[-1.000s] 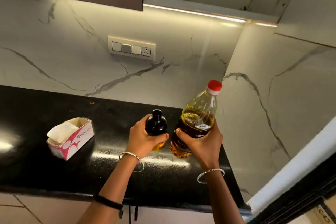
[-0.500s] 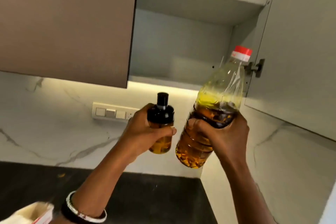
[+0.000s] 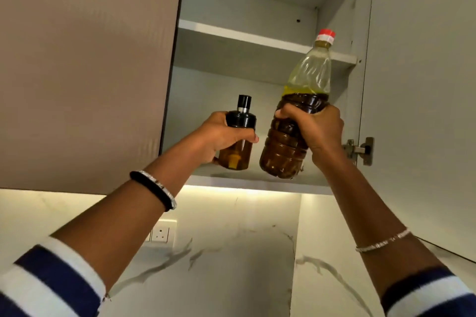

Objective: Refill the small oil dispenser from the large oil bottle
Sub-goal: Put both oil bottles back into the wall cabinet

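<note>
Left hand (image 3: 219, 136) wraps small oil dispenser (image 3: 237, 154); right hand (image 3: 316, 128) clasps large oil bottle (image 3: 283, 149) mid-body. Likely shelving: keep both upright, clear shelf (image 3: 257, 183) lip, seat bases flat.

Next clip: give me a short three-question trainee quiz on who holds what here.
1. True or false: the red cap sits on the large bottle.
2. The left hand grips: A the small dispenser; B the large bottle; C nothing.
3. Fill in: the right hand holds the large bottle up before an open ____.

Key: 1 true; 2 A; 3 cupboard.
</note>
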